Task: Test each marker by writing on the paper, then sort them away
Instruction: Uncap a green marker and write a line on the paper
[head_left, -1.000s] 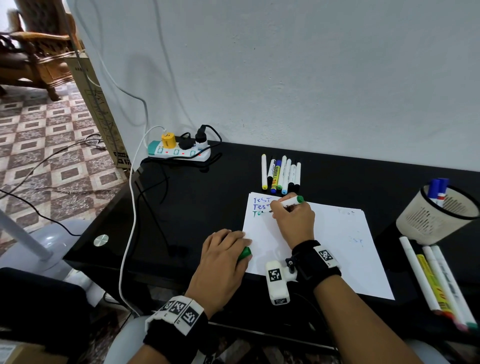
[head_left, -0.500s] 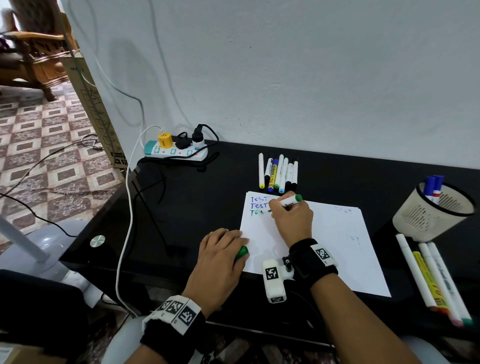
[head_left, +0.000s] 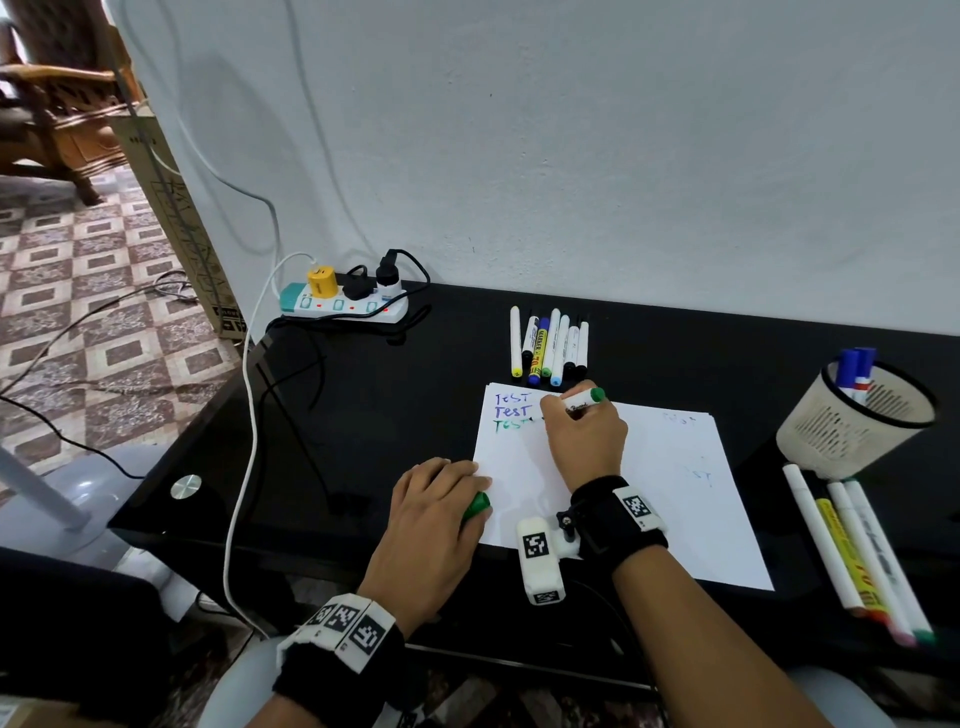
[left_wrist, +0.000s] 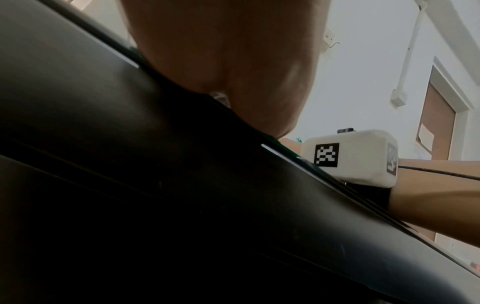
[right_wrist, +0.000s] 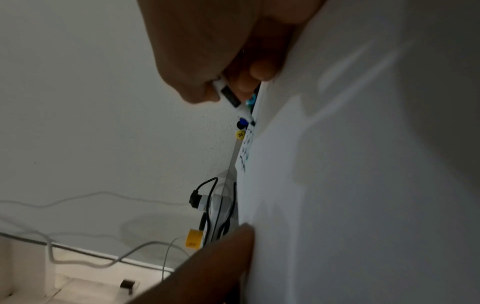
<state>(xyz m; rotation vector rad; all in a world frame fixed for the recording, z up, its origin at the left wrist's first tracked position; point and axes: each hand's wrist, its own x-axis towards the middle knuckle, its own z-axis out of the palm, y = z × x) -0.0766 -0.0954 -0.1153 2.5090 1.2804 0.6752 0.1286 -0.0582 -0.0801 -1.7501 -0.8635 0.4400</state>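
Observation:
My right hand (head_left: 582, 441) grips a white marker with a green end (head_left: 584, 400), its tip down on the white paper (head_left: 649, 499) beside a green "TEST", the third written line at the sheet's top left. In the right wrist view the marker barrel (right_wrist: 228, 95) shows between thumb and fingers against the paper (right_wrist: 363, 164). My left hand (head_left: 441, 504) rests on the paper's left edge and holds the green cap (head_left: 477, 505). Several markers (head_left: 550, 348) lie in a row behind the paper.
A mesh cup (head_left: 852, 421) with blue markers stands at the right. Several markers (head_left: 857, 556) lie in front of it. A power strip (head_left: 343, 306) with plugs and cables sits at the back left of the black table (head_left: 363, 415). The wall is close behind.
The green word has grown from a few letters to a full "TEST". My right hand has shifted slightly right along the line. The left hand has stayed put.

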